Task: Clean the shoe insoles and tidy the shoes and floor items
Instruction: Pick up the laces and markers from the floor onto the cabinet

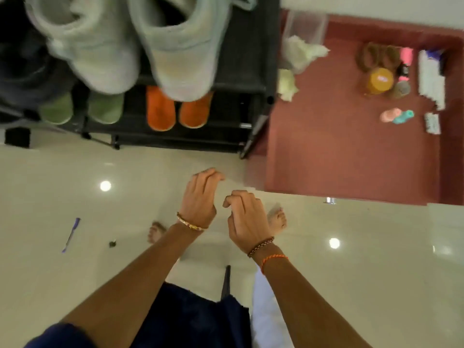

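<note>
Top of frame blurred: pale sneakers (130,43) on top of the black shoe rack (251,79), cut off by the upper edge. Below them, partly hidden, green slippers (82,109) and orange slippers (175,109) on a lower shelf. Right of rack, maroon floor area (339,159) w/ small items too blurry to name, incl. a yellow-lidded jar (379,80) and crumpled white cloth (303,52). Left hand (200,197) and right hand (244,217) hang over the cream tile floor (75,285), fingers loosely curled, grasping nothing. Purple pen-like item (71,234) lies on the tiles, left. Insoles not visible.
</note>
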